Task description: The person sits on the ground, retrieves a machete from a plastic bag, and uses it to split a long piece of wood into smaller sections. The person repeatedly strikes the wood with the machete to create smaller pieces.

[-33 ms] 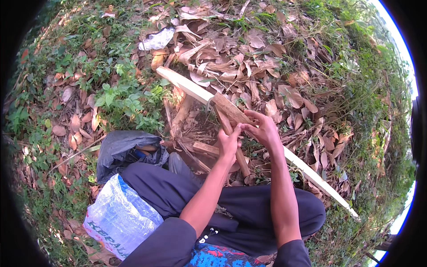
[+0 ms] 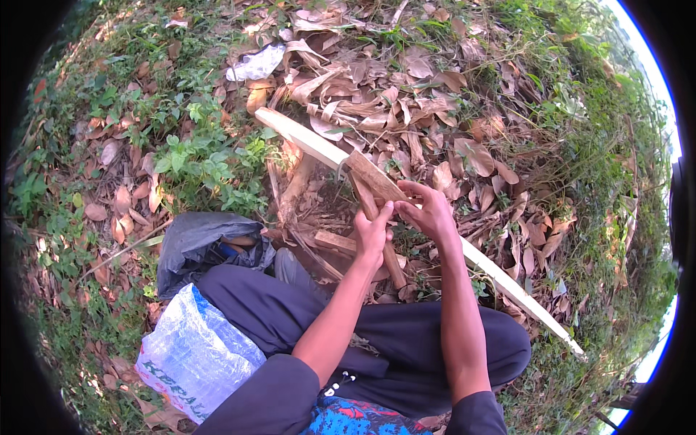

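Observation:
My left hand (image 2: 373, 235) is closed around a brown wooden stick (image 2: 394, 267), which slants from the upper left down toward the ground. My right hand (image 2: 428, 212) pinches the lower end of a short, rough brown wooden piece (image 2: 373, 176), its fingertips close to my left thumb. The short piece meets the stick's upper end at an angle; whether the two are joined I cannot tell. A small curved grey thing (image 2: 341, 168) shows at that end. Behind both hands lies a long pale wooden strip (image 2: 308, 140), running diagonally; my right hand and wrist cover its middle.
A dark plastic bag (image 2: 192, 246) with things inside lies by my left knee. A white and blue sack (image 2: 203, 348) rests beside my left thigh. Another wood piece (image 2: 336, 241) lies beyond my legs. Dry leaves (image 2: 362, 94), green plants (image 2: 210, 163) and a crumpled whitish wrapper (image 2: 256, 64) surround me.

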A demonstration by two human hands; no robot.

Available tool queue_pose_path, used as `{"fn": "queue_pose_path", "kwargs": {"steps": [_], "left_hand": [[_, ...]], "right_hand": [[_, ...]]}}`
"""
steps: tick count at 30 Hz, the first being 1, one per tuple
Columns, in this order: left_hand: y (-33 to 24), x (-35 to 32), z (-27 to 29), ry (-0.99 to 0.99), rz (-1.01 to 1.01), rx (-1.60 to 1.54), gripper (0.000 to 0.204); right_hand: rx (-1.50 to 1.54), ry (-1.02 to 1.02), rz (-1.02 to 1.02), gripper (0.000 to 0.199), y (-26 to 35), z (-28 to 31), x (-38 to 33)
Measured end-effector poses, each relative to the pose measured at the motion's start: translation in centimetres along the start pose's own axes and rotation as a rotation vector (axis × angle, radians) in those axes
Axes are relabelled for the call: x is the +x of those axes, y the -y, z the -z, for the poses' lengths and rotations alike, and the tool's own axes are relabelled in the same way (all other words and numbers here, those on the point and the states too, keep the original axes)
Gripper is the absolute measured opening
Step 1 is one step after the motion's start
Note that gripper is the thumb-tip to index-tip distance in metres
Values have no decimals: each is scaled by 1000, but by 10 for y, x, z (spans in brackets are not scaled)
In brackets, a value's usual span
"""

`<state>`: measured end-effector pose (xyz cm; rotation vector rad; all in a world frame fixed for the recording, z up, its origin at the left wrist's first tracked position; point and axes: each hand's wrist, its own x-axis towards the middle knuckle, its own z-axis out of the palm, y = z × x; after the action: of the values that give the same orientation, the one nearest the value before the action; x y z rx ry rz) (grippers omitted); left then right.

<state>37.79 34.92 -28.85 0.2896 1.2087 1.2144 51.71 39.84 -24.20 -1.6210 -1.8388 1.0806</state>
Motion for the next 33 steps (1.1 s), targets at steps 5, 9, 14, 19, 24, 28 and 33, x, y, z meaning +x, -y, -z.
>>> {"fn": "queue_pose_path", "kwargs": {"steps": [5, 9, 14, 19, 24, 28, 33], "left_hand": [[-14, -6, 3, -88, 4, -20, 25], [-21, -25, 8, -198, -41, -56, 27], [-50, -24, 13, -231, -182, -118, 28], [-78, -1, 14, -278, -256, 8, 34], [-71, 54, 29, -338, -346, 285, 53], [-66, 62, 21, -306, -220, 297, 49], [-58, 65, 19, -277, -200, 266, 45]], "right_hand": [[-65, -213, 103, 41, -9, -11, 4], [-227, -359, 273, 41, 0, -19, 5], [-383, -381, 391, 39, 6, -34, -2], [-268, -310, 311, 31, -2, -42, -16], [-291, -356, 290, 35, -4, -41, -14], [-249, -315, 169, 40, -7, -40, -14], [-217, -311, 152, 39, -12, -38, -14]]}}
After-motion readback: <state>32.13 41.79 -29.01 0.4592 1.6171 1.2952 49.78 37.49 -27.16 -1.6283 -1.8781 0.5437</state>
